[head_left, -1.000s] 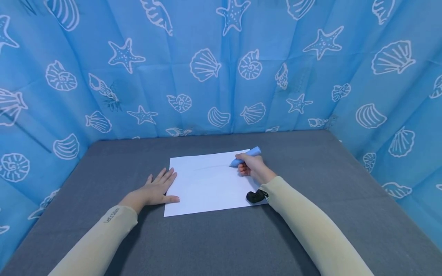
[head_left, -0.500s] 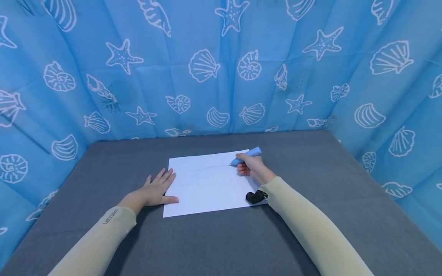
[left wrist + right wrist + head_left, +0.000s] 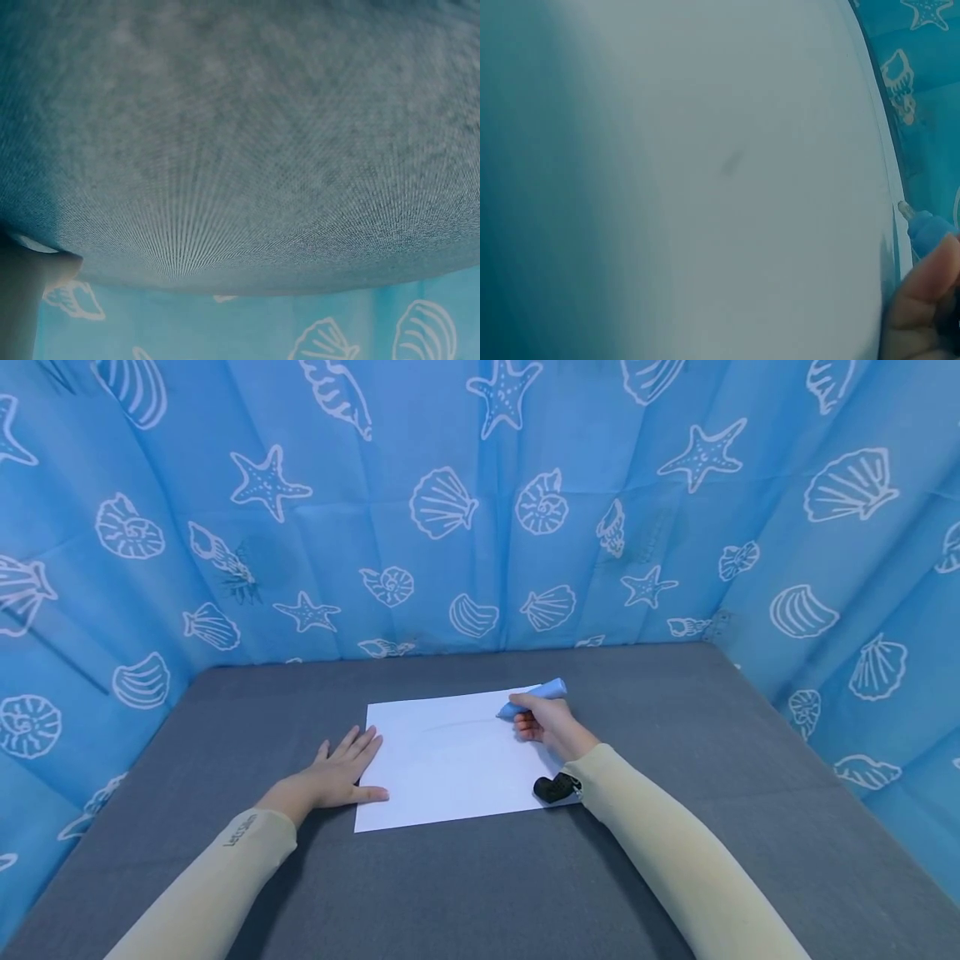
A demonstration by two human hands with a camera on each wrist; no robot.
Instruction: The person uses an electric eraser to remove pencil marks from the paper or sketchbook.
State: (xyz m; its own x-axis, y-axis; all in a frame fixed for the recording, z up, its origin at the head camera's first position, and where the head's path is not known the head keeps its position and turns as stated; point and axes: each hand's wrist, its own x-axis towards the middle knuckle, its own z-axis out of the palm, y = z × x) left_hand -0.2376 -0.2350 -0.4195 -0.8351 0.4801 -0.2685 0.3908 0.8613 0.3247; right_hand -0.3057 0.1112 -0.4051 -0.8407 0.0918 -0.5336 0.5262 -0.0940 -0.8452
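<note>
A white sheet of paper (image 3: 435, 777) lies on the grey table, with a faint thin line across its upper half. My left hand (image 3: 337, 777) rests with fingers spread over the paper's left edge, thumb on the sheet. My right hand (image 3: 549, 725) pinches a thick light-blue pen (image 3: 551, 689) over the paper's upper right part. The pen leans back to the right, its tip close by the right end of the faint line. In the right wrist view the pen's metal tip (image 3: 906, 210) shows beside my thumb; the left wrist view shows mostly grey cloth and part of a thumb (image 3: 60, 268).
The grey cloth-covered table (image 3: 420, 893) extends around the paper on all sides. A blue curtain (image 3: 337, 510) with white shells and starfish hangs behind and along both sides. A black wrist device (image 3: 555, 788) hangs under my right cuff, overlapping the paper's lower right corner.
The pen tip has shifted very slightly left along with my right hand. My left hand and the paper keep their places; the head view has tilted a little.
</note>
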